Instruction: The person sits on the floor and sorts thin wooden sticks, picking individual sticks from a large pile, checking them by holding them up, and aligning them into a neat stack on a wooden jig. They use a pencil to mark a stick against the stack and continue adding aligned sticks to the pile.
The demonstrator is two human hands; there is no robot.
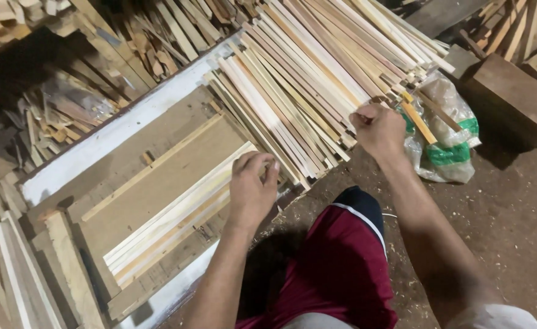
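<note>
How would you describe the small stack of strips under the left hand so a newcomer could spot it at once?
Start at the long white-painted board running diagonally across the workbench. Just below it lies a flat brown wooden panel, and along that panel's near edge sits the small stack of pale strips, its end under the left hand. Unlike the big fanned pile of strips that the right hand touches, this stack is short, neat and aligned.
</note>
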